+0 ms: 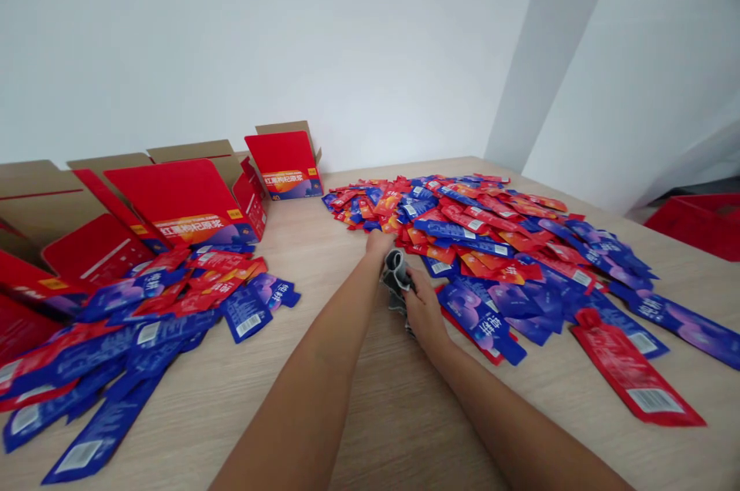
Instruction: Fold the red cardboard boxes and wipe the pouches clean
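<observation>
Both my arms reach forward over a light wooden table point(358, 398). My right hand point(425, 310) is closed around a small grey bundle point(396, 271), which looks like folded cloth or a glove. My left hand point(378, 243) touches the same bundle from the far side; its fingers are hidden. Right beyond the hands lies a big heap of red and blue flat sachets point(491, 237). A blue sachet point(482, 321) lies just right of my right hand.
A second pile of red and blue sachets point(144, 314) spreads at the left. Open red cardboard boxes point(185, 202) stand behind it, another red box point(286, 163) by the white wall. A red crate point(699, 225) sits off the table at the right.
</observation>
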`<state>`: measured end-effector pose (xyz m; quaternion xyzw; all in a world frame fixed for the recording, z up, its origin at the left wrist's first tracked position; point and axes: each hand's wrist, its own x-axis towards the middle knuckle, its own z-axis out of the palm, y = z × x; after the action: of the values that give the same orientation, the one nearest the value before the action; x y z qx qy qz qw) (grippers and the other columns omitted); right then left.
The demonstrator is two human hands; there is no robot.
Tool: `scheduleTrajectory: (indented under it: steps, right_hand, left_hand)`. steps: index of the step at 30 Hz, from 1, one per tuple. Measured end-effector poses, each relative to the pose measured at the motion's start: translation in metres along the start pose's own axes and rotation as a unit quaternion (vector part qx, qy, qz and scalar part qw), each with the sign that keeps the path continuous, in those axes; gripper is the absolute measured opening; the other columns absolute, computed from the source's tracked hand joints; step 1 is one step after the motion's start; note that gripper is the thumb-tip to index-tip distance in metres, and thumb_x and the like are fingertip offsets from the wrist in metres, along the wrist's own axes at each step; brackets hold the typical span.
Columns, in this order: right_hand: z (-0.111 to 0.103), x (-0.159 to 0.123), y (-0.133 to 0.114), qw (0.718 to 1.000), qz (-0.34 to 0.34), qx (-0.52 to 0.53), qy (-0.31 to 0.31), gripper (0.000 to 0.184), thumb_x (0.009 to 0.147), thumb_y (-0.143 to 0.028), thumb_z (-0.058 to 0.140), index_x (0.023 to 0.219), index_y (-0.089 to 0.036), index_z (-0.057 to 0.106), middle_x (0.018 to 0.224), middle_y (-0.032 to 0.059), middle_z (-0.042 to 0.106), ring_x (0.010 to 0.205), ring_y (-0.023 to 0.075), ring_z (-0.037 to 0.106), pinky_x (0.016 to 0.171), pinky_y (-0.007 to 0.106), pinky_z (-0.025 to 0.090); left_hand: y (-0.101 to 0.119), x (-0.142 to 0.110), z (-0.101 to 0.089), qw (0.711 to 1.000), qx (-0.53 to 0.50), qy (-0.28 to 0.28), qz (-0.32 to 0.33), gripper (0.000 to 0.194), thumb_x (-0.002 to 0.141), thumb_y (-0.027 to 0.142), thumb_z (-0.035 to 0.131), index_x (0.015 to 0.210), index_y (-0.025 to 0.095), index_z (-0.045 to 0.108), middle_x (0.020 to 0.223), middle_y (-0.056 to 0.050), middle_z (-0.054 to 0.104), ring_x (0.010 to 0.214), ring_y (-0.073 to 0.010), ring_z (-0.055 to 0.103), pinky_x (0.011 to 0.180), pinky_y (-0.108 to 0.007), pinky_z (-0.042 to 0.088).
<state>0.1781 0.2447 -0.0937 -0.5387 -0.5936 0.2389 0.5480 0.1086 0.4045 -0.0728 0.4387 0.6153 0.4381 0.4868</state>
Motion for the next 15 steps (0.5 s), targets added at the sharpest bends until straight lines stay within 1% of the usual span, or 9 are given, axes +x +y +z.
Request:
scheduleTrajectory:
  steps: [2, 4, 6, 8, 10, 12, 13, 15]
  right_hand:
    - [0.000, 0.000, 0.000, 1.000, 0.002, 0.006, 0.000, 0.040, 0.074, -0.016, 0.038, 0.109, -0.018, 0.057, 0.109, 0.0088, 0.060, 0.105, 0.0193, 0.052, 0.095, 0.038, 0.039]
    - [0.000, 0.001, 0.001, 1.000, 0.003, 0.009, -0.003, 0.040, 0.074, -0.016, 0.038, 0.109, -0.017, 0.057, 0.109, 0.0090, 0.060, 0.105, 0.0192, 0.053, 0.094, 0.037, 0.039]
    - [-0.001, 0.000, 0.000, 1.000, 0.004, 0.011, -0.002, 0.039, 0.074, -0.017, 0.038, 0.108, -0.017, 0.057, 0.109, 0.0090, 0.060, 0.105, 0.0192, 0.053, 0.094, 0.037, 0.038]
    - [-0.003, 0.000, -0.001, 1.000, 0.006, 0.019, 0.006, 0.038, 0.074, -0.018, 0.039, 0.107, -0.017, 0.057, 0.109, 0.0089, 0.060, 0.105, 0.0197, 0.052, 0.095, 0.038, 0.038]
    - [-0.004, -0.001, -0.003, 0.999, 0.011, 0.030, 0.021, 0.036, 0.075, -0.021, 0.039, 0.106, -0.017, 0.057, 0.110, 0.0093, 0.059, 0.106, 0.0206, 0.051, 0.095, 0.039, 0.037]
    - [-0.005, -0.002, -0.003, 0.999, 0.018, 0.034, 0.033, 0.035, 0.076, -0.023, 0.039, 0.105, -0.017, 0.057, 0.110, 0.0100, 0.058, 0.107, 0.0215, 0.051, 0.095, 0.040, 0.037]
    - [-0.005, -0.002, -0.003, 0.999, 0.021, 0.033, 0.036, 0.035, 0.076, -0.024, 0.039, 0.105, -0.017, 0.057, 0.110, 0.0102, 0.058, 0.107, 0.0217, 0.051, 0.096, 0.040, 0.037]
    - [-0.003, -0.002, -0.001, 0.999, 0.025, 0.030, 0.034, 0.036, 0.076, -0.024, 0.039, 0.106, -0.017, 0.056, 0.110, 0.0098, 0.058, 0.106, 0.0217, 0.051, 0.095, 0.041, 0.037]
  left_hand:
    - [-0.001, -0.004, 0.000, 1.000, 0.004, 0.003, 0.000, 0.013, 0.065, 0.016, 0.070, 0.070, 0.011, 0.059, 0.073, -0.008, 0.063, 0.077, -0.0175, 0.060, 0.058, -0.022, 0.040]
    - [-0.003, -0.011, -0.005, 1.000, 0.000, -0.003, -0.010, 0.011, 0.075, 0.020, 0.064, 0.074, 0.011, 0.058, 0.069, -0.004, 0.060, 0.064, -0.0113, 0.056, 0.053, -0.021, 0.039]
    - [-0.004, -0.021, -0.017, 0.999, -0.007, -0.019, -0.028, 0.015, 0.082, 0.024, 0.057, 0.075, 0.011, 0.056, 0.064, 0.001, 0.055, 0.052, -0.0064, 0.048, 0.048, -0.019, 0.038]
    - [-0.006, -0.036, -0.035, 0.998, -0.015, -0.042, -0.052, 0.020, 0.086, 0.023, 0.051, 0.070, 0.012, 0.052, 0.056, 0.005, 0.048, 0.043, -0.0040, 0.041, 0.043, -0.017, 0.034]
    - [-0.011, -0.060, -0.057, 0.995, -0.021, -0.065, -0.072, 0.024, 0.084, 0.018, 0.047, 0.061, 0.013, 0.047, 0.048, 0.006, 0.043, 0.037, -0.0029, 0.036, 0.039, -0.016, 0.028]
    - [-0.019, -0.095, -0.081, 0.992, -0.022, -0.090, -0.087, 0.025, 0.081, 0.016, 0.045, 0.056, 0.015, 0.043, 0.044, 0.005, 0.042, 0.034, -0.0029, 0.035, 0.037, -0.015, 0.025]
    - [-0.025, -0.115, -0.092, 0.990, -0.018, -0.106, -0.095, 0.022, 0.079, 0.018, 0.046, 0.057, 0.015, 0.045, 0.044, 0.005, 0.044, 0.033, -0.0038, 0.036, 0.036, -0.016, 0.024]
    - [-0.037, -0.154, -0.113, 0.982, 0.000, -0.150, -0.116, 0.013, 0.074, 0.022, 0.050, 0.064, 0.015, 0.051, 0.045, 0.001, 0.052, 0.033, -0.0081, 0.043, 0.035, -0.018, 0.026]
